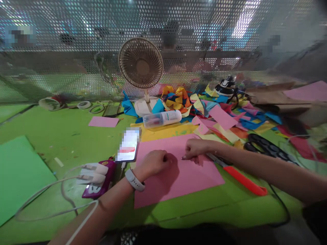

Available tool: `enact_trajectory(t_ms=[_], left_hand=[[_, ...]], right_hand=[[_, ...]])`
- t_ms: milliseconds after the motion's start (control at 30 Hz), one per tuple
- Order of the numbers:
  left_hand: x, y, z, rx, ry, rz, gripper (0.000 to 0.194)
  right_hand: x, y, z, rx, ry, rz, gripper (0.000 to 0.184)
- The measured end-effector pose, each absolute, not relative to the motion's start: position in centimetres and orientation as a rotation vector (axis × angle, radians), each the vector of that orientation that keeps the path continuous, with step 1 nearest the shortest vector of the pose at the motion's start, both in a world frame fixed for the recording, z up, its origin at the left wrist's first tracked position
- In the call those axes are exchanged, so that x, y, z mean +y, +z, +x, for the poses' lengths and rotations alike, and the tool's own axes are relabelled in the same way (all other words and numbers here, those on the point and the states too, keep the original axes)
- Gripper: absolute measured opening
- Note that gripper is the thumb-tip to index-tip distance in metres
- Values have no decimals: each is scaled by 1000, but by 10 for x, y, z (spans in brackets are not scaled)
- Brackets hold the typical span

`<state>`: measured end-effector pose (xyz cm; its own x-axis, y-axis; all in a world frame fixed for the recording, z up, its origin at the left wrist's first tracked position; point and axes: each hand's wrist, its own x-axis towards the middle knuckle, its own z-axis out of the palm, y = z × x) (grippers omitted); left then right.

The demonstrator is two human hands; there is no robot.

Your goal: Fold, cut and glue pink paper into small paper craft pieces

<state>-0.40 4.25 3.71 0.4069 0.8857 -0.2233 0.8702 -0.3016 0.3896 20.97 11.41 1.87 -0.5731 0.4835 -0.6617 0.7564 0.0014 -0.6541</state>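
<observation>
A pink sheet of paper point(158, 195) lies flat on the green table in front of me. My left hand point(155, 163), with a pale watch band point(135, 180) on its wrist, is curled closed over the middle of the sheet. Just to its right, my right hand point(196, 149) is also over the paper, its fingers bent inward. Whatever either hand may hold is hidden. Beside and partly under my right forearm lie scissors or a cutter with a red-orange handle point(245, 180). A lit phone point(128, 144) rests at the sheet's left edge.
Behind the sheet are a white bottle point(162, 118), a small fan point(141, 63) and a heap of coloured paper scraps point(224, 119). A purple power strip point(99, 180) with plugs and cables is at left, near a green sheet point(22, 177). Black scissors handles point(270, 149) lie at right.
</observation>
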Motion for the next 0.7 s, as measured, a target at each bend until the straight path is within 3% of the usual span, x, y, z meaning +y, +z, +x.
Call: enact_trajectory(t_ms=[400,700], left_hand=[[49,41,-4,1449,36,2107,33],[61,34,-1,1376,-32,1801,45]], right_hand=[[112,50,254,2061,-1445,1433,32],[112,18,198,2021,-1585,1266,50]])
